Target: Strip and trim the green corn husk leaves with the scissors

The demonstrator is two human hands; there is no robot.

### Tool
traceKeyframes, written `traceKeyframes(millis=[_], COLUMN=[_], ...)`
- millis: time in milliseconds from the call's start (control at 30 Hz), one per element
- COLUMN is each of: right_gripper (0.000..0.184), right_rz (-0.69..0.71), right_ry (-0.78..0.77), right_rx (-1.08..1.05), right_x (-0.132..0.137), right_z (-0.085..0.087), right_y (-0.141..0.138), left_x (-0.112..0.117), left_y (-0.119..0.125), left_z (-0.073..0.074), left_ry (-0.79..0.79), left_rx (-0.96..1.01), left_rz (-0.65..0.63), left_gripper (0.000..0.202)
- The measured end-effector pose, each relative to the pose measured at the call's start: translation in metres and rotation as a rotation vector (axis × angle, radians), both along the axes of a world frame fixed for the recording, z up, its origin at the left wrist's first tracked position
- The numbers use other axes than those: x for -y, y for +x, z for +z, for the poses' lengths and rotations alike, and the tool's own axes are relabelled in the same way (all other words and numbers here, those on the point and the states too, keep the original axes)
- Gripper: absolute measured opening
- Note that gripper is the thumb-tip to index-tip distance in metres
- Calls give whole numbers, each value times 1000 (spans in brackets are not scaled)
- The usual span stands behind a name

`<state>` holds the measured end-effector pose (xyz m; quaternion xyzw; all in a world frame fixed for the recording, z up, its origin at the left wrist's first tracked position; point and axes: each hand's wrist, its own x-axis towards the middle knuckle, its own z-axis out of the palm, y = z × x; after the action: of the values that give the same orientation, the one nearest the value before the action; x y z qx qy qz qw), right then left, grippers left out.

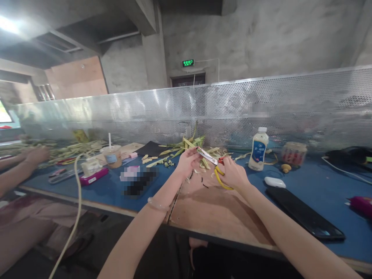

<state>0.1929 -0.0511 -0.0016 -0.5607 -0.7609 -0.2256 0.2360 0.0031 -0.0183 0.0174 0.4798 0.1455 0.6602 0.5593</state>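
Head view: perforated metal screen (261, 108) backs the blue desk (319, 186), brown board (209, 213) at its near edge. Black tablet (303, 213) lies flat at right. Pile of green leaf strips (186, 145) sits by the screen, white bottle (258, 149) upright right of it, drink cup (112, 155) to the left. Co-worker's hand (36, 155) far left. Right hand (232, 174) closed through yellow handles of scissors (212, 161), held above the board, blades pointing left. Left hand (186, 161) curled narrow at the blade tips; what it pinches is too small to tell.
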Motion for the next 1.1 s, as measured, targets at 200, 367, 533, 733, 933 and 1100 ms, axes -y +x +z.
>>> traceKeyframes(millis=[200, 367, 533, 733, 933, 1100], right_gripper=[34, 35, 34, 34, 32, 28], right_rz=[7, 11, -12, -2, -24, -21], right_ry=[14, 24, -13, 3, -26, -28], right_rx=[-23, -31, -1, -7, 24, 68], right_x=[-2, -1, -1, -2, -2, -1], right_z=[-3, -3, -3, -4, -4, -3], right_y=[1, 1, 0, 0, 0, -1], left_x=[1, 4, 5, 6, 3, 0], left_y=[2, 3, 3, 4, 2, 1], left_z=[1, 2, 3, 2, 1, 0], left_ry=[0, -5, -9, -5, 2, 4], left_rx=[-4, 4, 12, 0, 7, 5], left_rz=[14, 19, 8, 25, 14, 12], left_gripper=[32, 31, 33, 34, 34, 35])
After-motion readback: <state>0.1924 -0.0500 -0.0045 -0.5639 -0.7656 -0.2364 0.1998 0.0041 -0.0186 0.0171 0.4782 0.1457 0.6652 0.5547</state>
